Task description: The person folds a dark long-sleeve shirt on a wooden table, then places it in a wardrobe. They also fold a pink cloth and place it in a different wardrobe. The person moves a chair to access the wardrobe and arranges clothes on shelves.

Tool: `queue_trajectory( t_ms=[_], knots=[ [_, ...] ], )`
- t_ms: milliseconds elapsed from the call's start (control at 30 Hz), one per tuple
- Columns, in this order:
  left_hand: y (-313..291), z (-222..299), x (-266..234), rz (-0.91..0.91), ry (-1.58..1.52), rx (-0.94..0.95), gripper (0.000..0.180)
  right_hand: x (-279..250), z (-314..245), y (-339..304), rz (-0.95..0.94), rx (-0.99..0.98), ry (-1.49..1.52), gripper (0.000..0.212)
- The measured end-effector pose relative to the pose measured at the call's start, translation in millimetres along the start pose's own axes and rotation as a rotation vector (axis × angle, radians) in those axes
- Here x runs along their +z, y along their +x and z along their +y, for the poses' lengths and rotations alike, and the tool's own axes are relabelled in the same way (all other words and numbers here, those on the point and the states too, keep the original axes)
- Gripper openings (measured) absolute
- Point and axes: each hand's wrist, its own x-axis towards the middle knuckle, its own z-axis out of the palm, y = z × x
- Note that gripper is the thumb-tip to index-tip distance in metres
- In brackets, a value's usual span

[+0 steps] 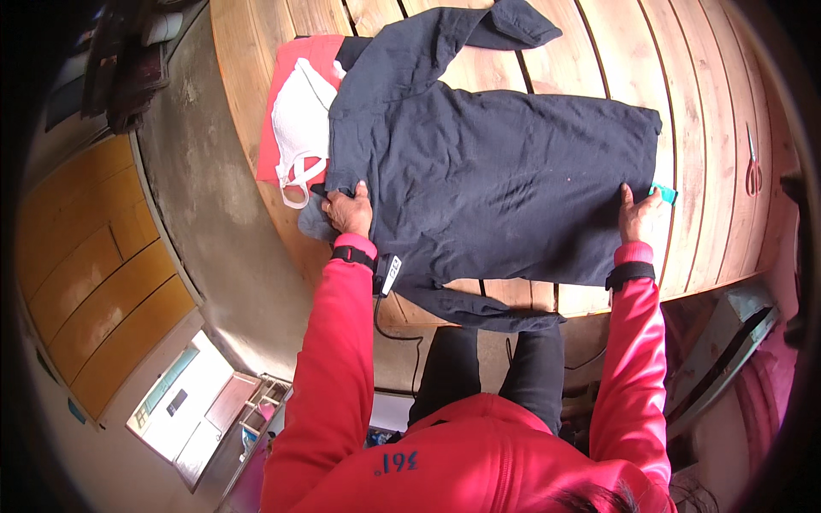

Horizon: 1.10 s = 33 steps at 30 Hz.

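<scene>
A dark navy long-sleeved shirt (513, 171) lies spread sideways on the wooden table, its collar end to the left and its hem to the right. One sleeve (419, 43) runs out on the far side and bends to the right; the other (479, 308) lies along the near edge. My left hand (349, 211) is closed on the cloth by the collar, fingers curled. At the near corner of the hem, my right hand (640, 215) pinches the shirt's edge. A small teal item (664, 194) shows beside the right fingertips.
A white strapped garment (301, 115) and red folded cloth (272, 141) lie left of the shirt. Red-handled scissors (753, 175) rest on the table (705, 137) at the right. A cable (398, 336) hangs below a small device (389, 272) near my left wrist.
</scene>
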Motion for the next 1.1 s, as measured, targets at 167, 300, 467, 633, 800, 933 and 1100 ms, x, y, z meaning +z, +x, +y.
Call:
queue_trajectory(
  t_ms=[167, 300, 467, 633, 800, 933, 1100],
  knots=[
    [7, -40, -3, 0.022, -0.033, 0.537, 0.035, 14, 20, 14, -0.071, -0.06, 0.017, 0.07],
    [17, -65, -18, -0.329, -0.276, 0.184, 0.028, 13, 35, 24, -0.243, -0.006, 0.119, 0.066],
    [20, -61, -46, -0.624, -0.61, 0.11, 0.031, 7, 42, 33, -0.498, 0.049, 0.424, 0.053],
    [15, -31, -73, -0.691, -0.585, 0.046, 0.052, 4, 46, 36, -0.683, 0.232, 0.711, 0.056],
    [20, -17, -77, -0.761, -0.592, 0.007, 0.055, 2, 49, 35, -0.683, 0.255, 0.719, 0.069],
    [29, -34, -74, -0.679, -0.974, -0.185, 0.051, 1, 49, 35, -0.616, 0.244, 0.65, 0.057],
    [15, -31, -51, -0.397, -0.356, 0.148, 0.099, 2, 50, 35, -0.612, 0.231, 0.594, 0.069]
  ],
)
